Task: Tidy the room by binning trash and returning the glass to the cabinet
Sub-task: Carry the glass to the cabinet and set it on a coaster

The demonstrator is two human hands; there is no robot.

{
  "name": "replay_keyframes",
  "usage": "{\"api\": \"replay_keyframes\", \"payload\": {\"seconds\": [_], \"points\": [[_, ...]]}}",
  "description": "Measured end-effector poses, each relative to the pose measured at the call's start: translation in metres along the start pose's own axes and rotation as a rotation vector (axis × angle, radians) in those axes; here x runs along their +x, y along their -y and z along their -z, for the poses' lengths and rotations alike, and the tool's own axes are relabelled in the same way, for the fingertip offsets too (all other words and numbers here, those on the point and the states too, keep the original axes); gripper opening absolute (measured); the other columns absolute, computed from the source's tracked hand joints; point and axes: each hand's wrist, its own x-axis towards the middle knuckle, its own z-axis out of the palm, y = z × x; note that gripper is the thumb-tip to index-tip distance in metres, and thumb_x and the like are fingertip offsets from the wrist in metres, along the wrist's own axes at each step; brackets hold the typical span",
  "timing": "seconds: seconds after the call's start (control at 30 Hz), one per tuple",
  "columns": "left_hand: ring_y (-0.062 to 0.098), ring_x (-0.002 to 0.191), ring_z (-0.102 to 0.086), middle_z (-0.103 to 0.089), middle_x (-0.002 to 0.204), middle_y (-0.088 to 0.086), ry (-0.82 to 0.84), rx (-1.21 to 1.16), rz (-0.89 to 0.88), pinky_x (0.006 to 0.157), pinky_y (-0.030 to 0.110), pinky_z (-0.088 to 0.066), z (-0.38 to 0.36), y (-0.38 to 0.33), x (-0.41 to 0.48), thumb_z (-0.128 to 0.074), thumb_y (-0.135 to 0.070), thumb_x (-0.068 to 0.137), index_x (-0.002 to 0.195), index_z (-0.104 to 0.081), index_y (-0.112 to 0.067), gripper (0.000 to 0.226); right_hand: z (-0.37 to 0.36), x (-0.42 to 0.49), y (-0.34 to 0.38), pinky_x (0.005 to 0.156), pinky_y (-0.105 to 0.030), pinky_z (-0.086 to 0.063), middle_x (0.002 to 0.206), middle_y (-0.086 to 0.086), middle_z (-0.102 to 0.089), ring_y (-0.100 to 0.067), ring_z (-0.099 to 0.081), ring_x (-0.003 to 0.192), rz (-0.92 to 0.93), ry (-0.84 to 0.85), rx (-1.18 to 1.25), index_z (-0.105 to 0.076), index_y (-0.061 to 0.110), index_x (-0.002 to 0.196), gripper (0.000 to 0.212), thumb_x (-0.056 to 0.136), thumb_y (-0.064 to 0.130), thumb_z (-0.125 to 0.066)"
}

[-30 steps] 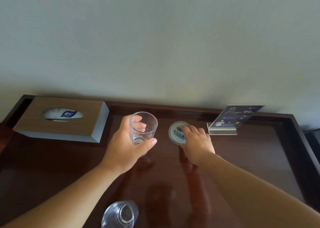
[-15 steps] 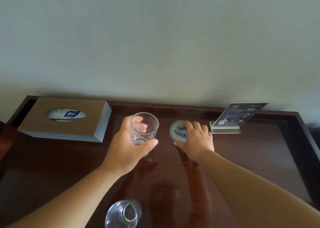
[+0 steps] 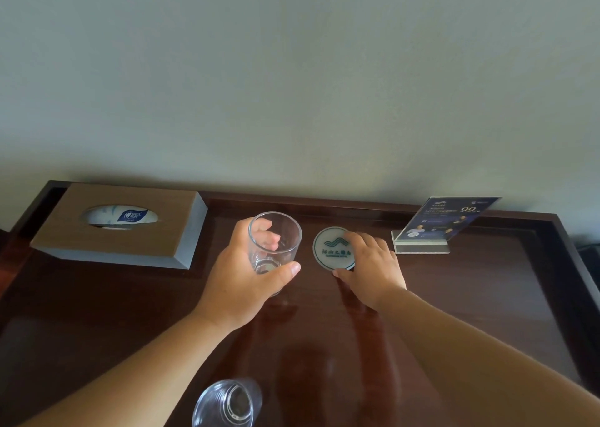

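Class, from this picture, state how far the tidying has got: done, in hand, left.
Done: unclear; no bin or trash shows. In hand: left hand grips the glass; right hand holds the coaster beside it. Left: probably setting the glass on it; second glass waits.

Tissue box (image 3: pixel 146 246), coaster (image 3: pixel 331 248), perhaps acrylic sign (image 3: pixel 449 219)
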Motion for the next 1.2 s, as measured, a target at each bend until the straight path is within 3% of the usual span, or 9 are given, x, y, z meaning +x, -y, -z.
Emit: {"api": "replay_keyframes", "payload": {"seconds": [0.2,0.43,0.8,1.03,1.1,1.2], "points": [[0.002,0.103,-0.060,-0.062,0.107,-0.012,0.003,0.007,0.000,0.087,0.021,-0.047,-0.002,-0.001,0.001,-0.072,-0.053,0.056,0.119,-0.046,-0.034,0.070,0.000,0.005,0.004,0.107,-0.038,-0.033,0.148,0.003,-0.038,-0.024,-0.035,0.131,-0.002,-0.027,0.013,-0.029,0.024,0.144,0.069,0.086,0.039,-0.063],[0.001,0.104,-0.059,-0.062,0.107,-0.012,0.006,0.007,0.002,0.086,0.018,-0.045,-0.004,-0.001,0.003,-0.071,-0.053,0.057,0.119,-0.046,-0.034,0.070,-0.003,0.006,0.001,0.104,-0.036,-0.035,0.138,0.000,-0.046,-0.024,-0.039,0.126,-0.034,-0.066,0.019,-0.036,0.022,0.140,0.064,0.085,0.040,-0.064],[-0.002,0.110,-0.057,-0.061,0.113,-0.016,0.033,-0.009,0.008,0.094,0.028,-0.047,-0.019,-0.001,0.008,-0.073,-0.051,0.056,0.118,-0.045,-0.040,0.069,-0.001,0.010,0.004,0.102,-0.037,-0.038,0.131,0.000,-0.050,-0.024,-0.043,0.122,-0.076,-0.079,0.022,-0.039,0.022,0.136,0.066,0.081,0.046,-0.066],[-0.012,0.107,-0.047,-0.049,0.115,-0.019,0.019,-0.003,0.010,0.078,-0.002,-0.035,-0.036,-0.010,0.022,-0.077,-0.038,0.059,0.104,-0.044,-0.055,0.058,0.010,0.002,-0.007,0.101,-0.032,-0.039,0.136,0.002,-0.046,-0.020,-0.040,0.127,-0.047,-0.012,0.162,-0.038,0.021,0.139,0.064,0.084,0.040,-0.065],[-0.006,0.110,-0.045,-0.045,0.112,-0.021,0.019,0.022,0.004,0.080,0.002,-0.034,-0.044,-0.009,0.030,-0.076,-0.041,0.058,0.101,-0.044,-0.061,0.057,0.013,0.000,-0.010,0.099,-0.031,-0.039,0.138,0.004,-0.045,-0.018,-0.040,0.128,-0.042,0.012,0.185,-0.037,0.022,0.140,0.064,0.085,0.039,-0.064],[0.004,0.114,-0.044,-0.046,0.110,-0.023,0.015,0.049,-0.004,0.091,0.019,-0.038,-0.057,-0.001,0.043,-0.076,-0.046,0.058,0.106,-0.043,-0.060,0.060,0.018,-0.003,-0.014,0.098,-0.029,-0.039,0.139,0.006,-0.045,-0.016,-0.042,0.128,-0.043,0.039,0.215,-0.035,0.024,0.141,0.065,0.085,0.039,-0.064]]}}
